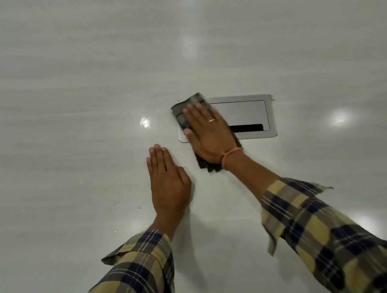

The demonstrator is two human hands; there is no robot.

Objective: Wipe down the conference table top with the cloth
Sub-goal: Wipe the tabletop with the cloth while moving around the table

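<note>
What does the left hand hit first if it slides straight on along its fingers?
Nothing, as far as the view shows. The left hand lies flat, fingers pointing up the table top, which is bare ahead. The cloth and metal cable hatch sit off to its right.

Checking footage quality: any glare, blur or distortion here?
Head view: ceiling lights glare off the glossy table top in several bright spots; the right sleeve is motion-blurred; the wide-angle lens bends the cable hatch; soft shadow beside the left hand.

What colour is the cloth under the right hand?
Dark grey-green cloth, seen in the head view.
</note>
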